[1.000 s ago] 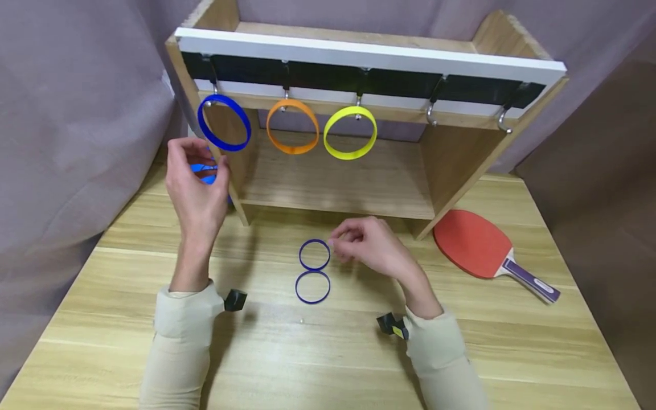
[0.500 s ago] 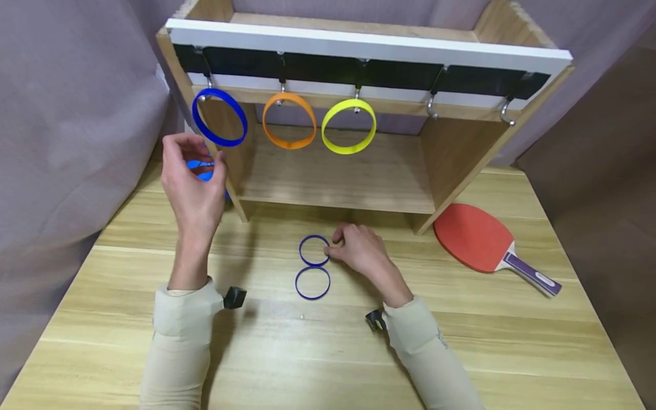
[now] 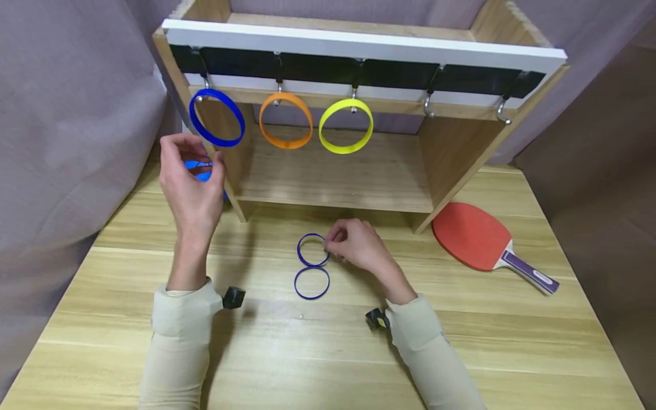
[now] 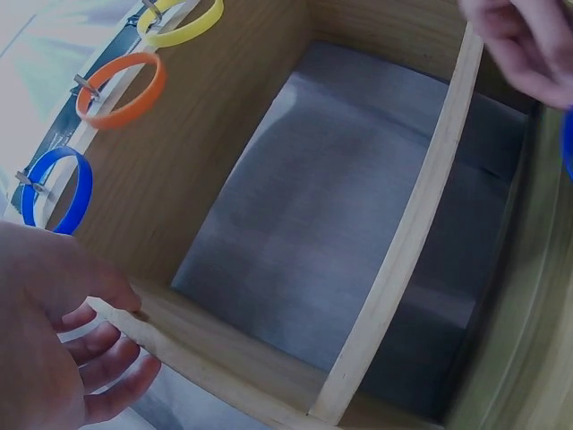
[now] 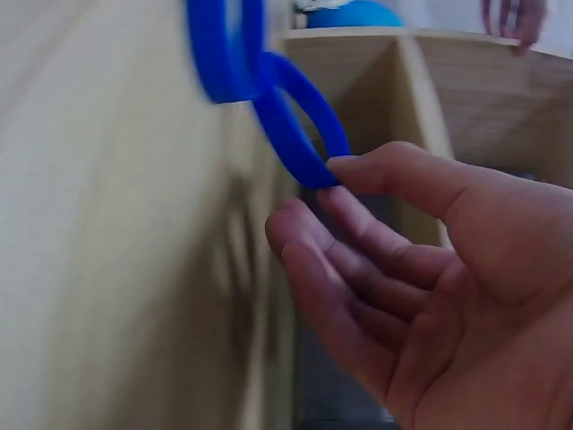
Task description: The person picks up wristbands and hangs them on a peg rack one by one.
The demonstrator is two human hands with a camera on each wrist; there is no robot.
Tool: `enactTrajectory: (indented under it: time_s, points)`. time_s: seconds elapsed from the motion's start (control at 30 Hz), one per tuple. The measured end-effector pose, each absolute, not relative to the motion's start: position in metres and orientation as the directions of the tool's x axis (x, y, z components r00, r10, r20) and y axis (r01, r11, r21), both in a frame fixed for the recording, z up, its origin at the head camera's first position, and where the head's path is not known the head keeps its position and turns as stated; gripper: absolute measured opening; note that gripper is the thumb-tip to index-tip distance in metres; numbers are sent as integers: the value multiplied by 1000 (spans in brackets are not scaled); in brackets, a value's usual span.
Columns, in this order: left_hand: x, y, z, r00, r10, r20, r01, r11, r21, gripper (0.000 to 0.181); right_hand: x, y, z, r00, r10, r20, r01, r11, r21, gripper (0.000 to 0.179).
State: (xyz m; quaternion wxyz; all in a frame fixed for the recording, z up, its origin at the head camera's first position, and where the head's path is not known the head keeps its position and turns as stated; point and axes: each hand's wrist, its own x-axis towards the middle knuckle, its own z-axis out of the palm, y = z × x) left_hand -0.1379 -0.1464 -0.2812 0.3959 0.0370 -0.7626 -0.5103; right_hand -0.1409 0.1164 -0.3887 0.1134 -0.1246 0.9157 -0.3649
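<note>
My right hand pinches the edge of a blue wristband between thumb and index finger, low in front of the wooden shelf unit. The band tilts up on the pinched side. Just nearer to me, a second blue wristband lies on the table, right against the first. My left hand grips the front edge of the unit's left side panel, thumb on the inner face. Above it hang a blue wristband, an orange wristband and a yellow wristband from hooks.
Two bare metal hooks stick out at the right of the white and black rail. A red table tennis bat lies right of the unit. Something bright blue shows behind my left hand. Grey curtains surround the table.
My right hand has come left to the far blue wristband on the table, taken its right edge and raised that side slightly. The left hand keeps its place on the panel.
</note>
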Motion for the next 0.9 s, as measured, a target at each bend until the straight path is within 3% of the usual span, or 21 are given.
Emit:
enactTrajectory:
  time_s: [0.13, 0.33, 0.5, 0.6, 0.7, 0.8, 0.9]
  points:
    - [-138, -147, -282, -684, -461, 565, 345, 478, 808, 27, -138, 118, -373, -936, -353, -14, -210, 588, -781, 10]
    - [-138, -149, -285, -683, -465, 564, 339, 482, 808, 28, -133, 120, -358, -886, -450, 112, -377, 558, -739, 15]
    - [-139, -152, -287, -687, -467, 557, 331, 482, 811, 28, -126, 126, -343, -865, -488, 118, -352, 422, -835, 16]
    - [-141, -153, -289, -686, -466, 559, 329, 487, 809, 28, -118, 133, -325, -873, -458, 168, -281, 192, -940, 19]
    - [-145, -154, -291, -683, -464, 564, 329, 494, 805, 29, -112, 141, -305, -892, -333, 307, -271, -151, -951, 24]
    - [-146, -153, -292, -682, -459, 570, 333, 498, 801, 29, -110, 149, -288, -902, -137, 408, -281, -531, -799, 25]
    - [-145, -151, -290, -680, -456, 574, 341, 496, 798, 29, -111, 157, -278, -919, 31, 393, -265, -785, -560, 25]
